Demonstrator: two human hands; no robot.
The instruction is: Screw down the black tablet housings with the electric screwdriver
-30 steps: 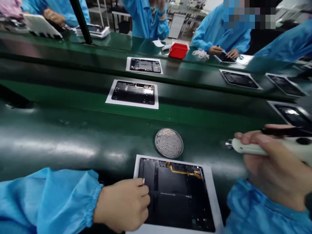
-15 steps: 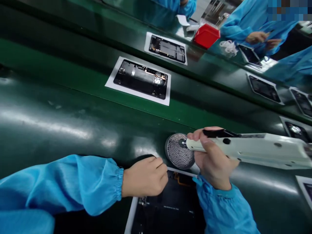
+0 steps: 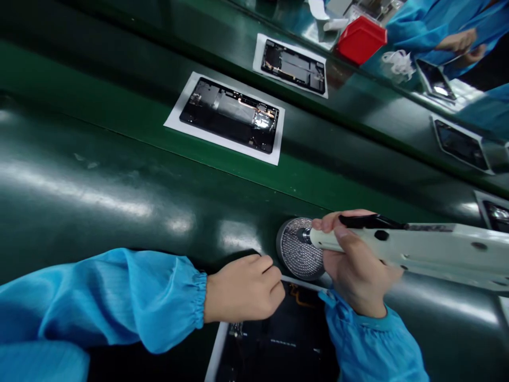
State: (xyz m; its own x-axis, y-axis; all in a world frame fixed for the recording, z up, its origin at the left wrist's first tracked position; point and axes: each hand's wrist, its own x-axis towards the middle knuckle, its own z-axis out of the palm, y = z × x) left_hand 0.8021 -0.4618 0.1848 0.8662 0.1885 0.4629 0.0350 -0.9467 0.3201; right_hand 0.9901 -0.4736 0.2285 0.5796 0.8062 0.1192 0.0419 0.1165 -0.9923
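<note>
The right hand (image 3: 360, 273) is wrapped around a pale power screwdriver (image 3: 441, 252), with its fingers closed near the front end and a black lever along the top. The metal nose of the tool points left, over a round dish (image 3: 292, 257) with a dimpled grey face; whether the tip touches it is hard to tell from this angle. The left hand (image 3: 246, 289) is curled into a loose fist, knuckles up — its fingertips are hidden, so I cannot tell if it pinches anything. It is over the upper left part of an opened black tablet (image 3: 284, 345), which lies on a white sheet (image 3: 216, 353) on the green table (image 3: 119, 233), just below the dish and partly covered by the right sleeve (image 3: 376, 345). Beyond, another opened tablet (image 3: 228, 116) lies on a green strip, and a red bin (image 3: 361, 40) stands farther back — near a co-worker's hands (image 3: 459, 41).
</note>
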